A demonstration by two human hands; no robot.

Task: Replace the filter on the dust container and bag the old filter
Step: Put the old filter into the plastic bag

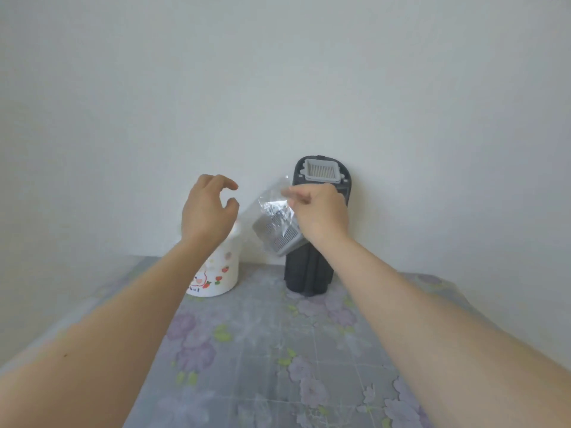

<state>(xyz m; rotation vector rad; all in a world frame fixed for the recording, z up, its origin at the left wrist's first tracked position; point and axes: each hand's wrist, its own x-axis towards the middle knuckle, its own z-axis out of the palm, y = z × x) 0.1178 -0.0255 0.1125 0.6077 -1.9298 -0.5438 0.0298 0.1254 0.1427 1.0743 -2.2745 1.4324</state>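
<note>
A dark grey dust container (309, 273) stands upright against the wall, with a white pleated filter (323, 169) seated in its top. In front of it, my right hand (318, 211) pinches the top of a clear plastic bag (272, 208). A grey filter (282, 234) hangs tilted inside that bag, in the air above the table. My left hand (208, 208) hovers just left of the bag, fingers spread and curled, holding nothing.
A white cup-shaped bin (221, 273) with fruit stickers stands left of the dust container, partly behind my left forearm. The table carries a grey floral cloth (278, 350). A plain white wall rises right behind the objects.
</note>
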